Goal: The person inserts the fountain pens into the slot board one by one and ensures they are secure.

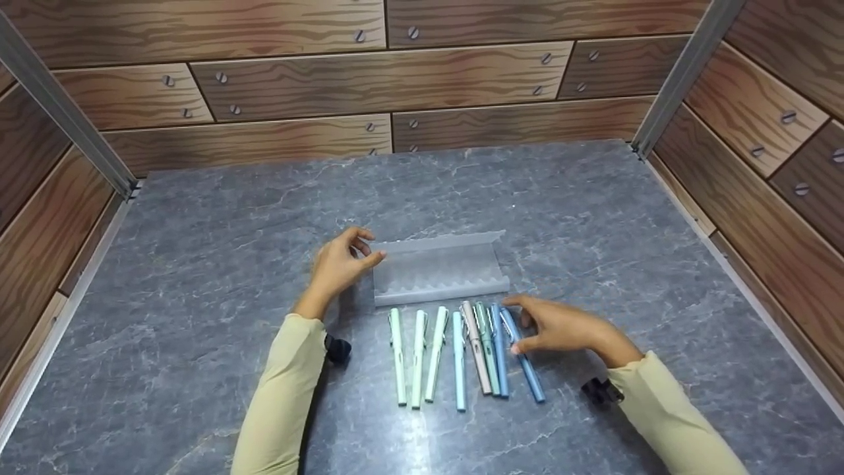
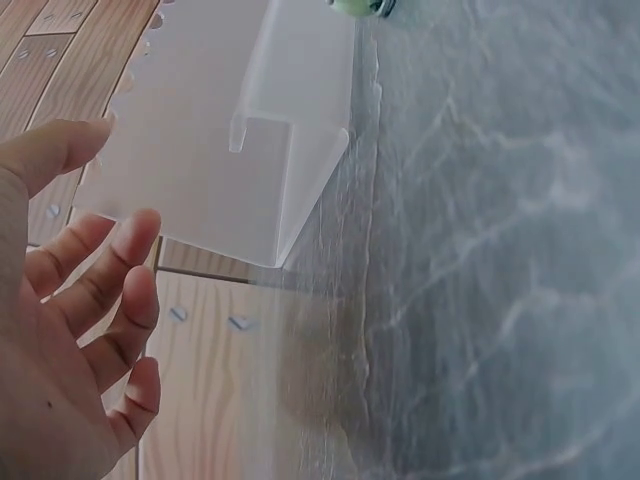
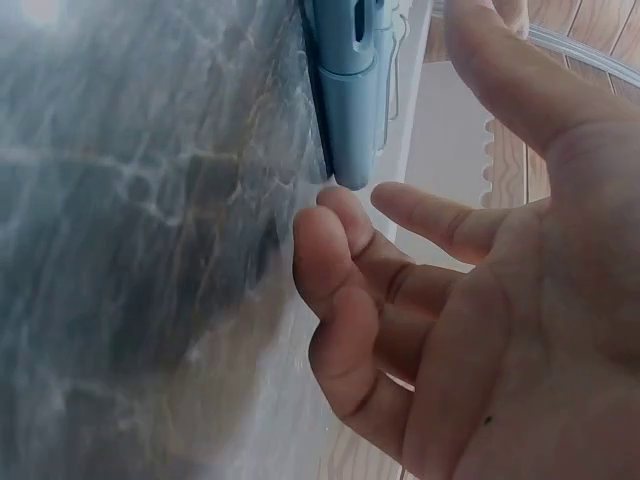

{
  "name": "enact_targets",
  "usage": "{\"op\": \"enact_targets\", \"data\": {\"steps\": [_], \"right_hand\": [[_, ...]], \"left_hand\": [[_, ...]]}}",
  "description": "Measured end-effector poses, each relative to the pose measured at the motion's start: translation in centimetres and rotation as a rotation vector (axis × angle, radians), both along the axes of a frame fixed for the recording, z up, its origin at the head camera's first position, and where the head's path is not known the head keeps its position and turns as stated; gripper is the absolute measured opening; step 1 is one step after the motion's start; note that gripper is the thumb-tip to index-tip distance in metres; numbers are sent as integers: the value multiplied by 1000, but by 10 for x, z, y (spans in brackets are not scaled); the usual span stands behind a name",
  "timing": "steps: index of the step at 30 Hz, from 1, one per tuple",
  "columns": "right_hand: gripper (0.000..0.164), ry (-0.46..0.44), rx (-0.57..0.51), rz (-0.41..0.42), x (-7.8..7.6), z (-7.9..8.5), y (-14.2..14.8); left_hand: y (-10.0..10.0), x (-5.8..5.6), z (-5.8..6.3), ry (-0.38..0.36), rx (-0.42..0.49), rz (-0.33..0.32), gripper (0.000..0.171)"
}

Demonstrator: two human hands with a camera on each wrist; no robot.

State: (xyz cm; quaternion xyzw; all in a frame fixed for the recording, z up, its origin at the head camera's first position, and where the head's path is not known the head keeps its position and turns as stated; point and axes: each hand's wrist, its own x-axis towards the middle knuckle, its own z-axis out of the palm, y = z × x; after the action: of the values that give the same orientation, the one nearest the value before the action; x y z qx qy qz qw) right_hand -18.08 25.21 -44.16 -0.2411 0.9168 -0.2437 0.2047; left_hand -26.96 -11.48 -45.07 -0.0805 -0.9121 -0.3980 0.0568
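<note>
A translucent plastic pen rack (image 1: 442,264) with notched edges lies mid-table. My left hand (image 1: 344,258) hovers at its left end, thumb and fingers apart and loosely bent. In the left wrist view, the fingertips (image 2: 140,230) come close to the rack's edge (image 2: 200,240), with nothing in the palm. My right hand (image 1: 560,324) is at the rightmost blue pen (image 1: 527,369), its thumb over the pen's middle and its index finger by the upper end. From the right wrist, bent fingers (image 3: 325,260) show just beyond the blue pen's end (image 3: 350,150).
Left of the blue pen, several capped pens lie in a row: pale green pens (image 1: 418,359), a light blue pen (image 1: 459,363), a grey-brown pen (image 1: 476,349), a dark green pen (image 1: 486,349) and another blue pen (image 1: 500,356). Wood-patterned walls (image 1: 297,86) border the grey marbled table (image 1: 231,231).
</note>
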Motion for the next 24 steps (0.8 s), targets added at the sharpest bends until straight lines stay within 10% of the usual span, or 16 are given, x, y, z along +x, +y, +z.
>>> {"op": "enact_targets", "data": {"steps": [24], "right_hand": [[70,25,30,-71,-2,-8,-5]], "left_hand": [[-1,-6,-6,16,104,-6,21]]}}
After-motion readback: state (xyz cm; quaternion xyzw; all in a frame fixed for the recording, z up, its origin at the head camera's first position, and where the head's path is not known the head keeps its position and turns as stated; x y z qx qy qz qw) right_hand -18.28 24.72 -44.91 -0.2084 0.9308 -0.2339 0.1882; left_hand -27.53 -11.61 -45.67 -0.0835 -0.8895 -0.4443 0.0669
